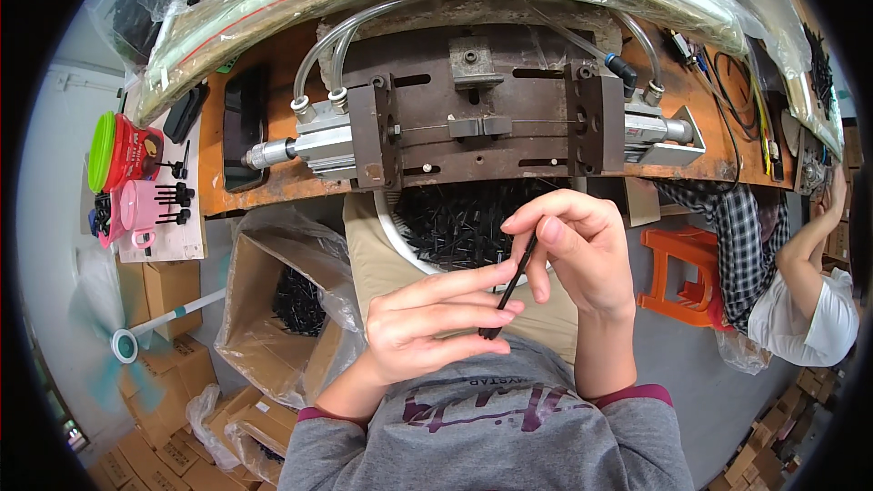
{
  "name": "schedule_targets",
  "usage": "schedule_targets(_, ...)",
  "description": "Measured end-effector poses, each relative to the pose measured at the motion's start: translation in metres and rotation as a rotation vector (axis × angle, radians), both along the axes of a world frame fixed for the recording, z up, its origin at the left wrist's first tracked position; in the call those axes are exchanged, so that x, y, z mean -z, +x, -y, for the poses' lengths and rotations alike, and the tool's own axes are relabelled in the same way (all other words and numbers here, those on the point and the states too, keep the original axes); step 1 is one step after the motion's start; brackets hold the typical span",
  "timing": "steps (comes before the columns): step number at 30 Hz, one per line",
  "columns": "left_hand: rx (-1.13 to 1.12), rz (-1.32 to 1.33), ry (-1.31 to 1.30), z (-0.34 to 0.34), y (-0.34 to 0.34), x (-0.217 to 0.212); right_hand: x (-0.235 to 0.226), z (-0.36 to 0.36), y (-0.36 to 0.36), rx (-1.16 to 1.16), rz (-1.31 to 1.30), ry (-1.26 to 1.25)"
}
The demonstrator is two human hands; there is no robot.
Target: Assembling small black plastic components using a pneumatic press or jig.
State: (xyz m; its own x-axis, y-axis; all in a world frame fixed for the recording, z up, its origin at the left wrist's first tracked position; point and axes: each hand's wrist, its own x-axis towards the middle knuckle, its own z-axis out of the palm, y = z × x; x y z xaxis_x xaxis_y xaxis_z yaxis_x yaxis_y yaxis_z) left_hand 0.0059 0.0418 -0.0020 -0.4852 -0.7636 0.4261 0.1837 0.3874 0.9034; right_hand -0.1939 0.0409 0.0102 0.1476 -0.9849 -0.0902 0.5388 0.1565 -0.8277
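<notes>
A thin black plastic rod with a thicker lower end is held slanted in front of my chest. My right hand pinches its upper part between thumb and fingers. My left hand has its fingers fairly straight, their tips against the rod's lower part; its thumb is mostly hidden. Just beyond my hands, a white basin full of similar black rods rests at my lap. Past it on the bench stands a brown metal fixture, with a small clamp block at its middle.
Air cylinders with clear hoses flank the fixture. On the left are a phone, a pink cup, a fan and an open carton of black parts. A co-worker sits right, near an orange stool.
</notes>
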Motion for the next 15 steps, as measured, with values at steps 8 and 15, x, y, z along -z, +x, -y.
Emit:
schedule_targets(8, 0.016, 0.038, 0.026, 0.000, 0.000, -0.006, 0.002, -0.004, 0.005, 0.197, -0.114, -0.057)
schedule_targets(15, -0.027, 0.130, -0.050, -0.004, 0.003, -0.013, -0.010, -0.011, 0.019, 0.426, -0.283, -0.091)
